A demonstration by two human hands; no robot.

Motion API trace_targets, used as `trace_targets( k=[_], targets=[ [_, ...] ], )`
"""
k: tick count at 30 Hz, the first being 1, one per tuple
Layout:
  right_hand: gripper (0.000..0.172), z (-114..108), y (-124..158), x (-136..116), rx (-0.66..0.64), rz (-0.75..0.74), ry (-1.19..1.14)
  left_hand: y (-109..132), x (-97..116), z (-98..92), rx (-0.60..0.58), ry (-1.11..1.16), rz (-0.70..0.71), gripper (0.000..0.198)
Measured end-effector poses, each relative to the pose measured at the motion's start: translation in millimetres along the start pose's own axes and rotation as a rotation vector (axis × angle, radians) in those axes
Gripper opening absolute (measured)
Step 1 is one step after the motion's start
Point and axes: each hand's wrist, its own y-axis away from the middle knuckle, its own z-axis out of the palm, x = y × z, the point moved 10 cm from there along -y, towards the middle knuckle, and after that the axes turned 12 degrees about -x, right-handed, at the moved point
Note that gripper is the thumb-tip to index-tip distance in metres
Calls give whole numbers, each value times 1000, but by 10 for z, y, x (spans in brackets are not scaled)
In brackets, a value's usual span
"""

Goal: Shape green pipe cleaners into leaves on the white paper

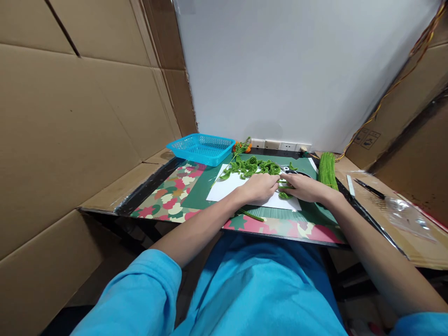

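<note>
Over a white sheet of paper (224, 192), my left hand (262, 187) and my right hand (301, 185) come close together, fingertips almost meeting. Both are closed on a green fuzzy pipe cleaner (285, 195), which shows between and below the fingers, partly bent into a loop. Its exact grip is hidden by the fingers. Just beyond my hands lies a pile of curled green pipe cleaner pieces (252, 165). A pair of scissors (298, 173) sits behind my right hand, mostly covered. Below my left wrist a loose green stem (252, 215) rests near the table's front edge.
A blue plastic basket (201, 158) stands at the back left, beside orange flowers (248, 148). Right of the green mat (196, 196) lies a bundle of green pipe cleaners (327, 170). Farther right are a black-handled tool (370, 188) and a clear bag (409, 217). Cardboard walls flank the table.
</note>
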Motion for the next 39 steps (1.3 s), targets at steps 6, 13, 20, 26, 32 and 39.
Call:
trace_targets(
  k=[6,13,20,26,32,39],
  targets=[
    [21,-16,-13,-2,30,-23,16,1,-12,-53,24,89,-15,34],
    [25,23,-50,103,57,35,117,-103,-89,-76,103,246,4,35],
    [31,-25,0,153,115,103,182,-145,-159,-144,199,373,29,43],
    [47,-81,45,193,156,164,236,-124,-161,-158,246,445,87,36],
    [52,-49,38,198,134,166,219,-139,-127,-153,250,505,171,39],
    [53,-25,13,136,89,146,192,-134,-17,-116,204,566,278,38]
  ],
)
